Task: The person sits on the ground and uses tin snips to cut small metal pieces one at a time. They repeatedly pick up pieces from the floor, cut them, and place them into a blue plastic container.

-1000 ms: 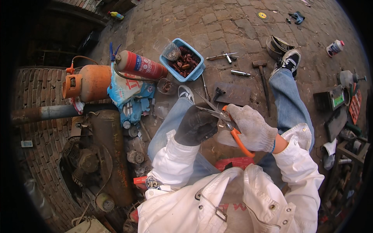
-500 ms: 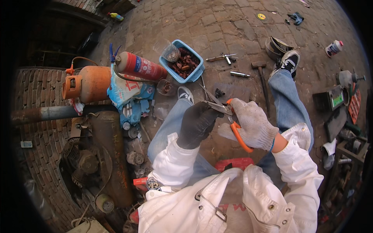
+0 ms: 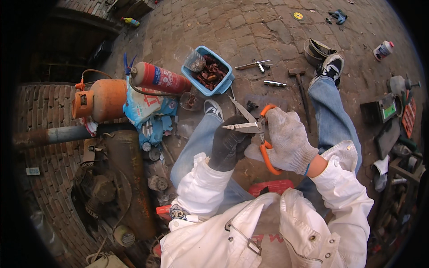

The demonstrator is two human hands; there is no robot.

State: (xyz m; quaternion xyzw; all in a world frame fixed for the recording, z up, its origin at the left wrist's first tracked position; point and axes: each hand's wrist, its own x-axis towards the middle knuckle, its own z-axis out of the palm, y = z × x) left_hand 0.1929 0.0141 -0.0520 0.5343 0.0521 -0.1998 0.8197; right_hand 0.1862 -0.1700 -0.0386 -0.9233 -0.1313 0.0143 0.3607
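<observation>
My right hand (image 3: 288, 140), in a grey knit glove, grips orange-handled scissors (image 3: 257, 129) whose blades are spread apart and point left. My left hand (image 3: 229, 143), in a dark glove, is closed just under the blades, around something too small and hidden to make out. Both hands hover above my lap, between my knees in blue jeans. I wear a white jacket.
A blue tub (image 3: 223, 82) of reddish scraps sits ahead on the brick paving. A red cylinder (image 3: 158, 78) and an orange gas bottle (image 3: 100, 98) lie to the left, above a rusty machine (image 3: 120, 178). A hammer (image 3: 300, 87) and small tools lie ahead right.
The scissors' blades have spread wider and swung to point left. Both hands have shifted slightly, with the left hand staying closed below the blades.
</observation>
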